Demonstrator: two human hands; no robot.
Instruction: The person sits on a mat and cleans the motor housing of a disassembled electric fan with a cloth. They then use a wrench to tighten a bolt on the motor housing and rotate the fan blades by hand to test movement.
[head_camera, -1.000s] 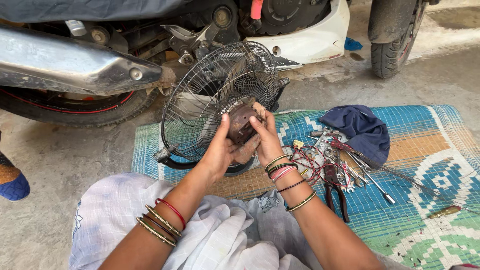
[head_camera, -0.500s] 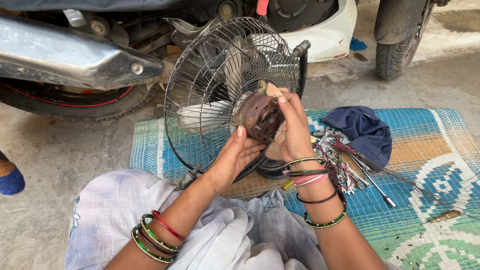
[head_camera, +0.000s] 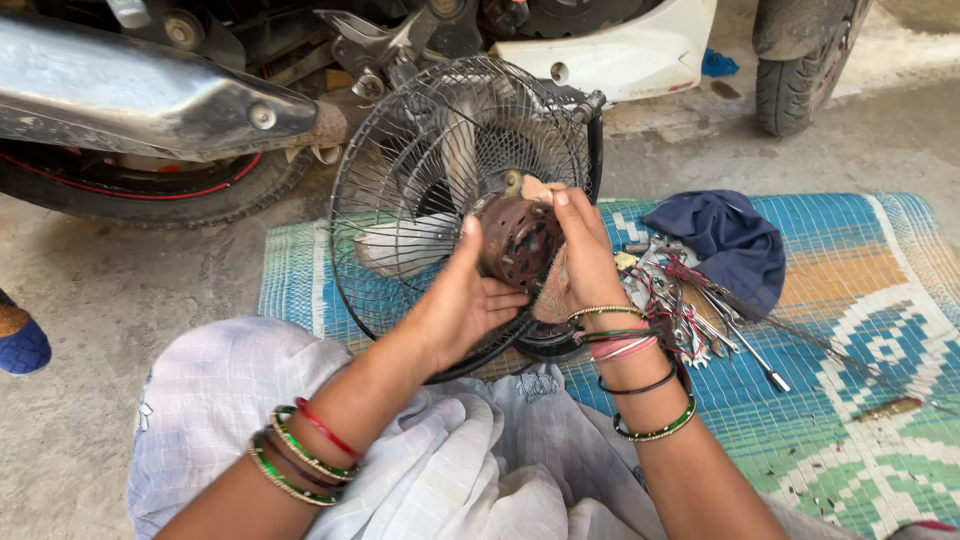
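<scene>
A fan with a black wire guard (head_camera: 400, 180) and pale blades stands tilted up in front of me on a woven mat (head_camera: 850, 340). Its rusty brown motor housing (head_camera: 515, 240) faces me. My left hand (head_camera: 460, 300) cups the housing from the left and below. My right hand (head_camera: 580, 260) grips the housing's right side, fingers curled over its top. Both wrists carry several bangles.
A scooter with a chrome exhaust (head_camera: 150, 100) and a rear tyre (head_camera: 130, 190) stands close behind the fan. A second tyre (head_camera: 800, 60) is at the far right. Loose tools and wires (head_camera: 690, 300) and a dark blue cloth (head_camera: 730, 240) lie on the mat. A blue shoe (head_camera: 20, 340) is at left.
The fan has been lifted from lying low to more upright and closer to me. Both hands stayed on the motor housing and rose with it.
</scene>
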